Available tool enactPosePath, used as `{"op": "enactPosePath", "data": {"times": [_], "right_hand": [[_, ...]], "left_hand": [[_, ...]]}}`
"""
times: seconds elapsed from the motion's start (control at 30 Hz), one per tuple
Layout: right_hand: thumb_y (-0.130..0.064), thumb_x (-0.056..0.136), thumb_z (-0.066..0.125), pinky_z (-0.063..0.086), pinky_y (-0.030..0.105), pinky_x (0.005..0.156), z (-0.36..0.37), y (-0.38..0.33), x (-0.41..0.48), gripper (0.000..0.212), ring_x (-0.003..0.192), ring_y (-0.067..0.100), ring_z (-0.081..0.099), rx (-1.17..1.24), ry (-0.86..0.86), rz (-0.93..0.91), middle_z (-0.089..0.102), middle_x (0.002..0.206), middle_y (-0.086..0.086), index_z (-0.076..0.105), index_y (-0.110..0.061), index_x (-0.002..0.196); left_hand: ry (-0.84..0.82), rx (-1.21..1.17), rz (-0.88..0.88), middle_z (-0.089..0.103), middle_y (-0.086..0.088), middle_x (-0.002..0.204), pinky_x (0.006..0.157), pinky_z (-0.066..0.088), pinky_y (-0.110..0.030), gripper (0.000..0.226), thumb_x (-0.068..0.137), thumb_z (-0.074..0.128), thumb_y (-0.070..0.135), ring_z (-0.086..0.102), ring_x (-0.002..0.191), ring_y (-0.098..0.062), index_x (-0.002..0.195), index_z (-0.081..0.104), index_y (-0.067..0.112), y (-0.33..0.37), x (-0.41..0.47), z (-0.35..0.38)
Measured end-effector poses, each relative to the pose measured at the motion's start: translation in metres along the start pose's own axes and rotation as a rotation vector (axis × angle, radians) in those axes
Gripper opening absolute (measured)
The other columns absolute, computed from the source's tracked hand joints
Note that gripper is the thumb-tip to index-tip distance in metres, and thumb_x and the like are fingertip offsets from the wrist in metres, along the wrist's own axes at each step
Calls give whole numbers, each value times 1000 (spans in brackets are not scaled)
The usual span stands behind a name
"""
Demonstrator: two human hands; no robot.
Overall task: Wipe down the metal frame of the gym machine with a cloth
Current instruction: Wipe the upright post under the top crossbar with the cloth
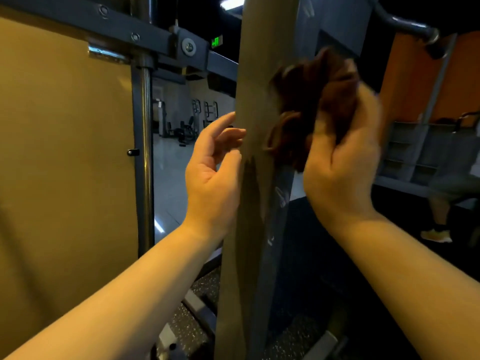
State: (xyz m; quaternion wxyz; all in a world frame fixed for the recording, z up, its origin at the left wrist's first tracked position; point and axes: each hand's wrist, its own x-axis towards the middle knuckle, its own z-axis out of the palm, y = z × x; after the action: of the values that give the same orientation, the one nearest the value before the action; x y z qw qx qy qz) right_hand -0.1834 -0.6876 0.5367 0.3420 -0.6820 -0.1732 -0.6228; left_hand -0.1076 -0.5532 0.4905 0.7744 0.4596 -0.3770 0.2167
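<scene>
Metal upright (259,126) of the frame stands between the 2 hands. The left hand (215,175), fingers loose and holding nothing, touches its left edge. The right hand (342,165) grips a bunched dark-brown cloth (317,105), blurred, against its right face. A yellow panel (65,139) fills the left. Farther off, gym machines (187,126) stand on a glossy floor.

A single wide-angle camera worn on the head looks forward from very close to the upright post (257,74) of the machine frame, which fills the middle from top to bottom, with the left hand (210,178) and right hand (342,172) raised just before the lens.
</scene>
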Motion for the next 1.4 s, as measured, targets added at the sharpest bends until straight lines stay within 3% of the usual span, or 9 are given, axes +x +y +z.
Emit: {"op": "enactPosePath", "data": {"times": [0.1,0.3,0.47,0.53,0.73,0.87,1.07,1.23,1.4], "right_hand": [[3,102,47,33,19,117,-7,8,11,53,141,6,36,-185,-33,-183,35,152,26,28,12,151],[-8,101,52,18,59,125,25,33,-87,68,158,25,10,-266,-320,-112,13,169,11,18,-3,159],[-43,100,46,15,17,122,8,50,-175,81,155,-3,-1,-176,-375,151,-12,164,-32,-10,-50,158],[-60,99,37,12,25,120,8,50,-183,75,150,-11,-8,-229,-374,219,-18,159,-40,-17,-60,152],[-46,103,35,3,22,125,19,34,-108,75,156,4,-4,-152,-333,139,-5,171,-10,-7,-29,163],[-27,106,35,12,40,128,15,46,-114,63,159,21,7,-101,-289,51,8,171,12,8,-10,160],[-34,107,42,18,39,126,13,65,-251,69,158,16,12,-168,-318,155,3,171,-16,2,-40,162],[-35,110,39,21,43,127,8,75,-226,62,157,21,18,-297,-294,-50,8,171,-12,7,-31,164],[-29,106,46,20,41,127,21,61,-197,57,157,25,17,-88,-198,94,18,168,-9,23,-18,158]], "left_hand": [[23,206,10,63,1,138,111,50,-43,45,100,52,2,58,131,-13,141,59,18,-23,-6,-8],[-209,339,111,21,5,172,130,20,-41,57,109,44,8,16,159,-8,158,28,32,-51,-42,-4],[-207,395,132,15,3,174,131,14,-42,53,111,38,16,9,161,-14,162,22,18,-74,-67,-8],[-205,411,156,13,2,174,131,12,-48,54,110,35,21,8,161,-18,162,20,17,-82,-73,-7],[-189,352,269,15,8,172,127,15,-63,53,108,35,16,11,161,-30,160,23,17,-97,-73,-9],[-190,328,278,18,-6,169,127,15,-62,52,106,36,11,13,160,-35,157,26,4,-101,-76,-10],[-213,335,282,17,-10,168,126,14,-65,52,106,34,12,12,160,-34,156,24,0,-110,-88,-17],[-216,328,304,17,-9,168,127,14,-64,52,105,34,12,12,160,-35,155,26,-1,-113,-90,-17],[-197,298,302,19,-6,168,125,15,-68,50,106,35,10,14,159,-37,154,27,0,-115,-91,-17]]}}
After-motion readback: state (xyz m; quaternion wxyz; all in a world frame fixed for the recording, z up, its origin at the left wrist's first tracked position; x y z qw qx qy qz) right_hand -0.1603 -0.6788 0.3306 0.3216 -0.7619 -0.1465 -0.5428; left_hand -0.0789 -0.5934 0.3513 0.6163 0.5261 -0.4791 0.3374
